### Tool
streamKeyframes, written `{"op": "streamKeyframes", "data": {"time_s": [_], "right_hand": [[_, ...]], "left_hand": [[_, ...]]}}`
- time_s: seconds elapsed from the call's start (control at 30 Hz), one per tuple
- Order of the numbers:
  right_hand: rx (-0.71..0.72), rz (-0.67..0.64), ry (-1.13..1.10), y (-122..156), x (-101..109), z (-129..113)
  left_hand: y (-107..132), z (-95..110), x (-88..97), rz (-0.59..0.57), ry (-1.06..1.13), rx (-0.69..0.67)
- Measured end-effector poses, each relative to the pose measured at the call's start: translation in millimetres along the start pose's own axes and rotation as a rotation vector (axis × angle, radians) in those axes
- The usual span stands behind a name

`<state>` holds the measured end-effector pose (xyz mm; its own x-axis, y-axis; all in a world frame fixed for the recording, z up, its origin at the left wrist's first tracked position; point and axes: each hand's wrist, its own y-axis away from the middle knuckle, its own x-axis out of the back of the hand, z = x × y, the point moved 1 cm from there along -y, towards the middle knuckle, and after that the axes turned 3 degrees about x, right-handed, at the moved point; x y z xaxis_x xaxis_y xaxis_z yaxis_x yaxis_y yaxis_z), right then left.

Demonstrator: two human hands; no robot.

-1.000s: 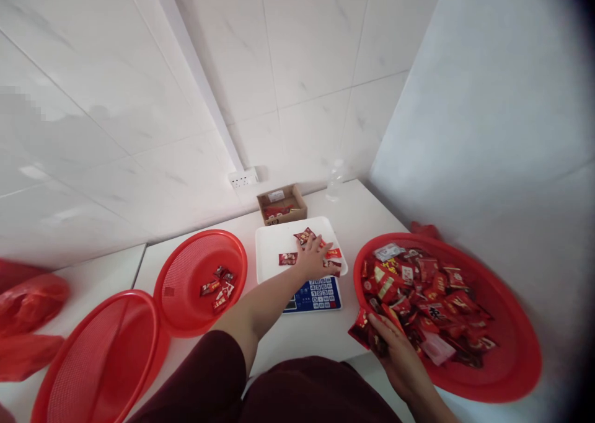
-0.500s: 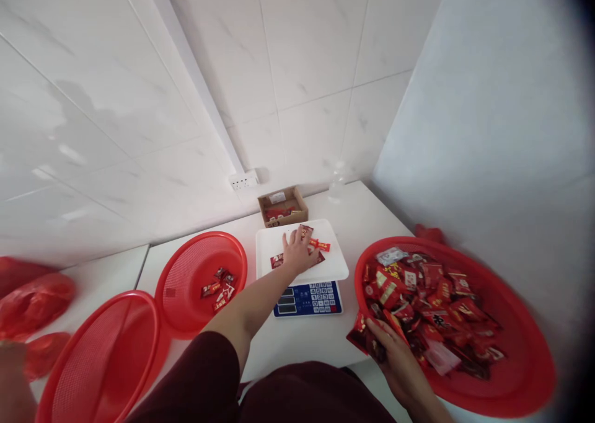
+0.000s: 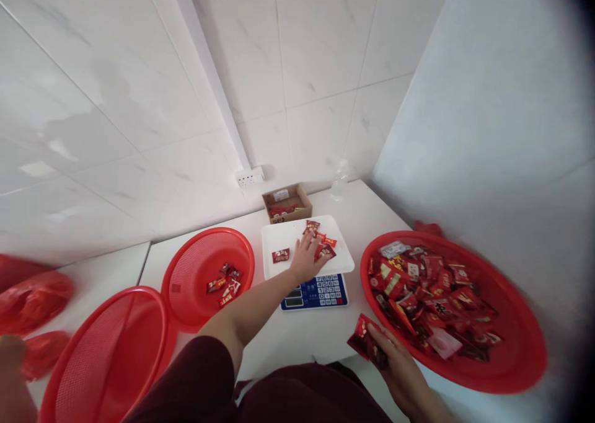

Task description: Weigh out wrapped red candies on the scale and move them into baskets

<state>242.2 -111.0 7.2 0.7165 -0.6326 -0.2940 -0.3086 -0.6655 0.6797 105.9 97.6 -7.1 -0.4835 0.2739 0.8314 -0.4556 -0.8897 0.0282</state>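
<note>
My left hand [image 3: 305, 258] reaches out over the white pan of the scale [image 3: 279, 235], fingers spread flat on several red sweet packets [image 3: 320, 240]; one packet [image 3: 281, 255] lies apart to its left. My right hand [image 3: 395, 361] is closed on a few red packets [image 3: 365, 342] at the near rim of the big red basin [image 3: 515, 367], which is heaped with red sweets [image 3: 427, 286]. The scale's blue keypad [image 3: 320, 289] faces me.
A red mesh basket [image 3: 186, 268] holds a few packets [image 3: 225, 281]; another red basket [image 3: 106, 355] sits nearer left. A small cardboard box [image 3: 287, 203] and a clear bottle [image 3: 339, 181] stand by the tiled wall. Red plastic bags [image 3: 32, 299] lie far left.
My left hand has slid back and forth over the packets on the scale pan, shifting them. My right hand has drawn its packets slightly out of the basin.
</note>
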Motion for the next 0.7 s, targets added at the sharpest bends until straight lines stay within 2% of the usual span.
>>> {"op": "streamKeyframes", "data": {"time_s": [0.07,0.17,0.2,0.27,0.37,0.43,0.5,0.57,0.63,0.7], "right_hand": [[0.012,-0.016,0.004,6,-8,5],[0.006,-0.049,0.027,17,-24,14],[0.010,-0.065,0.042,21,-29,17],[0.032,-0.109,0.077,30,-40,24],[0.053,-0.151,0.123,41,-51,37],[0.060,-0.156,0.139,47,-55,46],[0.061,-0.140,0.137,52,-55,55],[0.055,-0.111,0.120,56,-52,63],[0.040,-0.075,0.098,59,-49,70],[0.021,-0.053,0.084,63,-48,75]], "left_hand": [[36,6,4.8,-0.125,0.182,-0.040],[98,11,5.0,-0.489,0.413,-0.070],[116,12,3.7,-0.571,0.448,-0.079],[144,13,0.4,-0.644,0.503,-0.066],[169,8,-1.1,-0.660,0.602,0.032],[179,-2,4.8,-0.643,0.568,0.061],[185,-19,17.8,-0.529,0.382,0.008],[191,-44,34.3,-0.365,0.132,-0.015],[197,-73,50.1,-0.235,-0.076,0.050],[203,-102,63.3,-0.161,-0.222,0.155]]}}
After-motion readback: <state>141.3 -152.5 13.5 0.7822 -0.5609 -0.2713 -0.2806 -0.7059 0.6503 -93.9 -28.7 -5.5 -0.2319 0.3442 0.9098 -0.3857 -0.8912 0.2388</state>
